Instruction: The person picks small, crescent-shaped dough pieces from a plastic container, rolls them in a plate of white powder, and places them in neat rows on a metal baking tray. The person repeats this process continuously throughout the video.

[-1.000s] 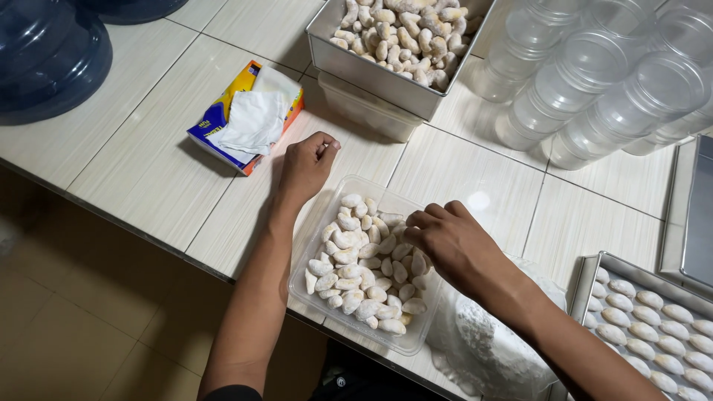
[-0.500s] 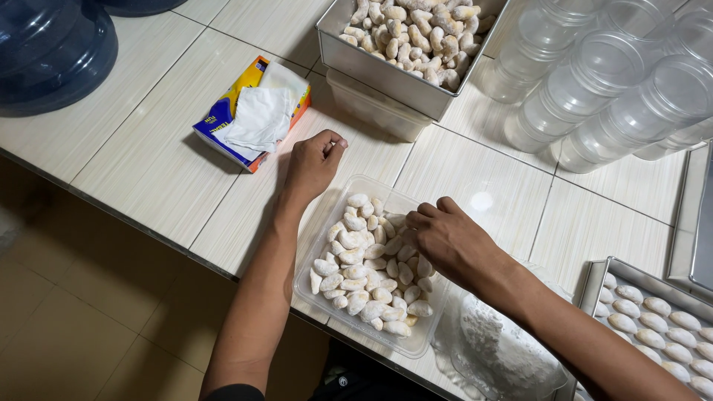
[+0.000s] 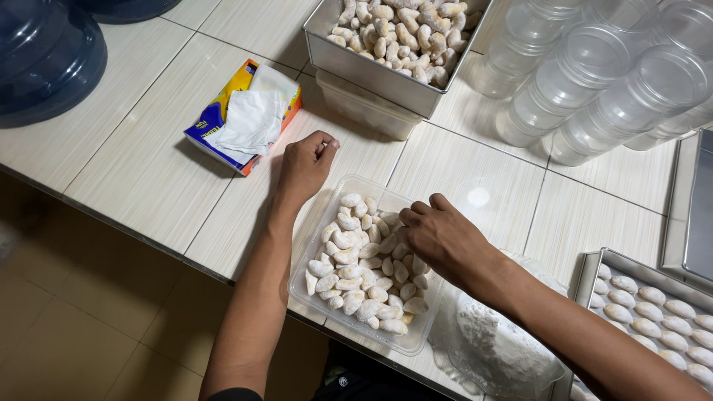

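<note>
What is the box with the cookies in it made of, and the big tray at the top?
The cookie box looks like thin clear plastic: the tiled counter shows through its walls. The big tray looks like dull grey metal, with a soft sheen and folded edges.

Over at the upper left of the frame sit two big blue water jugs (image 3: 44,56) on the tiled tabletop (image 3: 134,171). Just right of them lies a tissue pack (image 3: 241,119), blue and orange, white sheets spilling out. Top centre, a metal tray (image 3: 379,63) heaped with pale cookies. Upper right, rows of clear plastic jars (image 3: 594,74) lying stacked together. Lower right, another metal tray (image 3: 646,312) of neat cookies, and beside it a bag of white powder (image 3: 497,349).
</note>
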